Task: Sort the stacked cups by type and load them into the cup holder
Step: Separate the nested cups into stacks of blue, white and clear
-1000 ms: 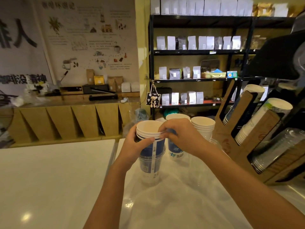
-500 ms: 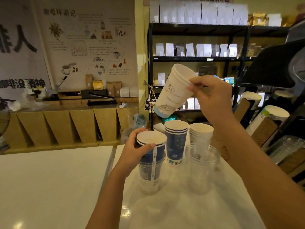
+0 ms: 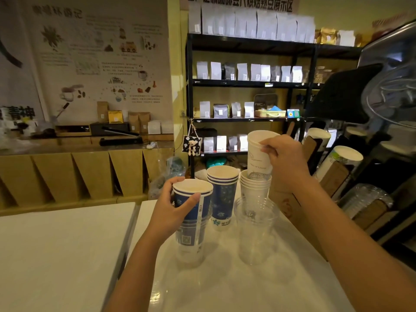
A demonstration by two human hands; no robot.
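My left hand (image 3: 174, 209) grips a mixed stack (image 3: 193, 219): blue paper cups nested in clear plastic cups, standing on the white counter. My right hand (image 3: 284, 162) pinches the rim of a white paper cup (image 3: 257, 155), whose base sits inside the top of a white cup stack (image 3: 253, 190). Between the two stands a blue paper cup stack (image 3: 222, 197). A stack of clear plastic cups (image 3: 256, 230) stands in front of the white stack. The wooden cup holder (image 3: 333, 176) at the right carries white cups and clear cups lying at a slant.
The white counter (image 3: 67, 255) stretches left, with a seam beside the mixed stack. A black shelf (image 3: 245, 83) of coffee bags stands behind. A dark machine (image 3: 387, 91) looms at the upper right above the holder.
My right hand lifted a white paper cup off the mixed stack, swung it up tilted, then brought it down upright into the white cup stack. My left hand kept hold of the mixed stack.
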